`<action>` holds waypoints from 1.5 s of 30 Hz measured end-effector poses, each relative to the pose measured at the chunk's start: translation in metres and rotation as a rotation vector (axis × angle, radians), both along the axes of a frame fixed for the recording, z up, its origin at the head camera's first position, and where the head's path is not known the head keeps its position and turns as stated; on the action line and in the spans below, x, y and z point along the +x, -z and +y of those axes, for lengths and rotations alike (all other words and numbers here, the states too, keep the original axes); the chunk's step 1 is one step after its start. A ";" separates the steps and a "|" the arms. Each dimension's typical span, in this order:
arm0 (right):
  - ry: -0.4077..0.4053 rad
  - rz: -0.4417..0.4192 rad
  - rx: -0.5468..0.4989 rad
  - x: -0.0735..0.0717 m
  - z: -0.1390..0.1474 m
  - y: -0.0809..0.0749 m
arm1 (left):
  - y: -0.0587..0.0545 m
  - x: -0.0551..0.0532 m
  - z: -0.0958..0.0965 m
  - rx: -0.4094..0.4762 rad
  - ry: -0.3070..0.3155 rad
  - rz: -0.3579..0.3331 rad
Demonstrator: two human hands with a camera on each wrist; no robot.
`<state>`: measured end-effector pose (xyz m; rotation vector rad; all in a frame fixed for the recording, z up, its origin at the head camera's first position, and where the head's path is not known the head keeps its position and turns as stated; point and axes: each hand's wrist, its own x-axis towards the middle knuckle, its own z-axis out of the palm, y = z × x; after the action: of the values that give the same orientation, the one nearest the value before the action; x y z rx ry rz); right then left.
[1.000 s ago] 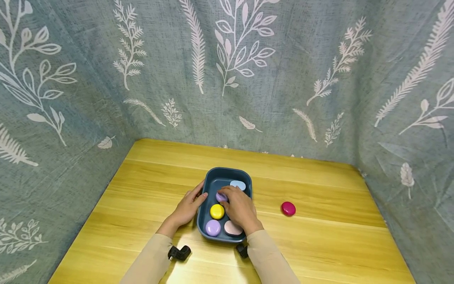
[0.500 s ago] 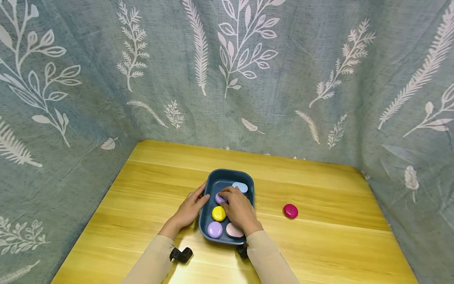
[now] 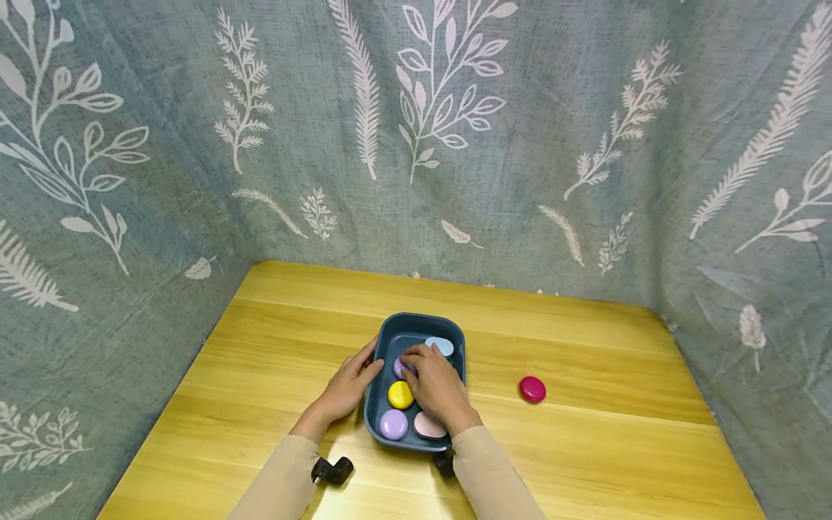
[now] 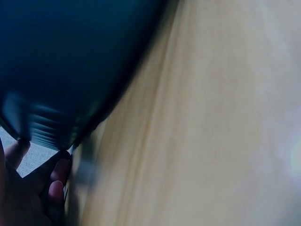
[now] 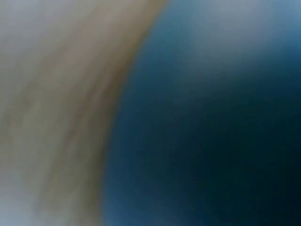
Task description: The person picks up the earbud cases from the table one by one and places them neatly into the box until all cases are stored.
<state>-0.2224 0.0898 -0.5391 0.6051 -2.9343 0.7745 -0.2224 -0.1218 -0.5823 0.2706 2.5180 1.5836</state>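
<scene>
In the head view a dark blue rectangular tray (image 3: 416, 321) with rounded corners stands on the table. My left hand (image 3: 347, 386) holds its left side, thumb over the rim and fingers along the outer wall; in the left wrist view the fingertips (image 4: 60, 167) touch that wall. My right hand (image 3: 437, 383) reaches inside and pinches a small round lilac case (image 3: 399, 367), partly hidden by the fingers. Nearby in the tray lie a round yellow case (image 3: 400, 395), another lilac one (image 3: 393, 425), an oval pink case (image 3: 429, 425) and an oval light blue case (image 3: 440, 346).
On the wooden table (image 3: 598, 448), right of the tray, lies a round crimson case (image 3: 532, 390). A leaf-patterned curtain (image 3: 364, 217) encloses the back and sides. Black wrist cameras (image 3: 333, 471) sit at both cuffs. The right wrist view is blurred.
The head view has shifted slightly. Both hands keep their places at the tray, the right still pinching the lilac case with barely any motion.
</scene>
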 end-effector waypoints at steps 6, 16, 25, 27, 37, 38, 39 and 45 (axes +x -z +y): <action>0.041 0.006 -0.099 0.001 0.002 -0.003 | -0.002 0.001 0.002 -0.008 -0.011 -0.006; 0.055 0.083 -0.247 0.009 0.009 -0.013 | -0.002 0.002 0.001 -0.012 -0.024 -0.013; 0.053 0.136 -0.246 0.017 0.025 -0.026 | 0.000 0.002 0.001 -0.031 -0.045 -0.012; 0.059 0.138 -0.238 0.018 0.029 -0.027 | 0.000 0.002 0.002 -0.031 -0.045 -0.009; 0.099 0.131 -0.205 0.022 0.047 -0.034 | -0.002 0.002 0.001 -0.021 -0.052 -0.004; 0.103 0.129 -0.203 0.022 0.049 -0.034 | -0.002 0.002 0.001 -0.021 -0.052 -0.003; 0.109 0.128 -0.199 0.023 0.051 -0.035 | -0.002 0.002 0.001 -0.019 -0.052 -0.003; 0.140 0.118 -0.184 0.024 0.066 -0.033 | 0.000 0.001 0.003 -0.006 -0.041 -0.008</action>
<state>-0.1985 0.1559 -0.5062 0.4108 -2.7244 0.9433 -0.2213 -0.1189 -0.5825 0.2135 2.5380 1.5881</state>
